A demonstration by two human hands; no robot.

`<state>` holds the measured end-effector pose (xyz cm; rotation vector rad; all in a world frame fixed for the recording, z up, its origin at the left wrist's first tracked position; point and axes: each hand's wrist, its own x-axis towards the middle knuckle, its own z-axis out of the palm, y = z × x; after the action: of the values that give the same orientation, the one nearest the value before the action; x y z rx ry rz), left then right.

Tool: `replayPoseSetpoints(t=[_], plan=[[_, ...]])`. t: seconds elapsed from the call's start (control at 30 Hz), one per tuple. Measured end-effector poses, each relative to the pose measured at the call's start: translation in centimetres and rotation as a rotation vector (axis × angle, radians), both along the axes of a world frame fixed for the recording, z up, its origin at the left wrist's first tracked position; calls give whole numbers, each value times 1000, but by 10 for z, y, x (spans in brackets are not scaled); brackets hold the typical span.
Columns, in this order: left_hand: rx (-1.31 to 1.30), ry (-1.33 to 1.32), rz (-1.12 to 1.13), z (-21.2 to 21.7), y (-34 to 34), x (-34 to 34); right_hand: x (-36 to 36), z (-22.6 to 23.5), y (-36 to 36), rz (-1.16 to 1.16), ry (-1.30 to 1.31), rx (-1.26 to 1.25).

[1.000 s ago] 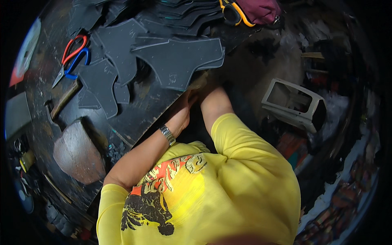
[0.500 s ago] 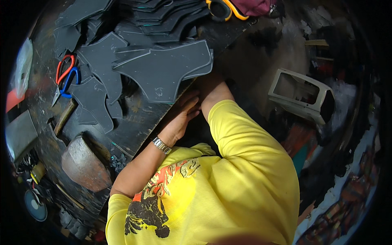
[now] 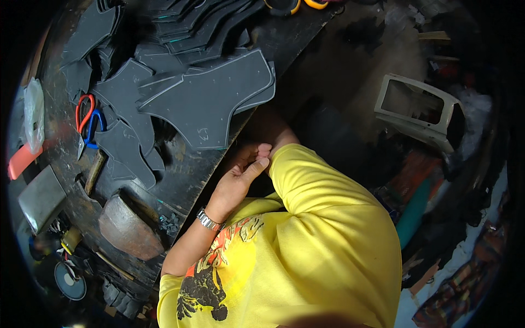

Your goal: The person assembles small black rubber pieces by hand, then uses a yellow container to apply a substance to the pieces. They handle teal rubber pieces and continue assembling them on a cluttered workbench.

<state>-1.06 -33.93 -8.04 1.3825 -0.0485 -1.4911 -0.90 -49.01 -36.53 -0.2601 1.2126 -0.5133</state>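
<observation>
My left hand (image 3: 240, 176), with a metal watch on its wrist, hovers just off the near edge of the dark worktable (image 3: 180, 183), palm up and fingers curled in by my yellow sleeve. Whether it holds anything is unclear. My right forearm (image 3: 268, 128) reaches to the table edge, where its hand is lost in shadow below a large black cut-out sheet (image 3: 213, 98). More black cut-out pieces (image 3: 126, 145) lie overlapping on the table.
Scissors with red and blue handles (image 3: 87, 117) lie at the left among the pieces. A rusty brown metal block (image 3: 128, 227) and a grey block (image 3: 41, 197) sit near the table's front. A beige plastic casing (image 3: 418, 112) lies on the floor to the right.
My left hand has drawn back from the table edge toward my chest and curled its fingers. The view has swung so the table sits further up and left.
</observation>
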Motion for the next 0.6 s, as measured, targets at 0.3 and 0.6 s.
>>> replayPoseSetpoints(t=[0.3, 0.6], plan=[[30, -65, -78, 7, 10, 6, 7, -7, 8, -12, 10, 26], [9, -2, -41, 3, 8, 2, -9, 0, 47, 9, 14, 75]])
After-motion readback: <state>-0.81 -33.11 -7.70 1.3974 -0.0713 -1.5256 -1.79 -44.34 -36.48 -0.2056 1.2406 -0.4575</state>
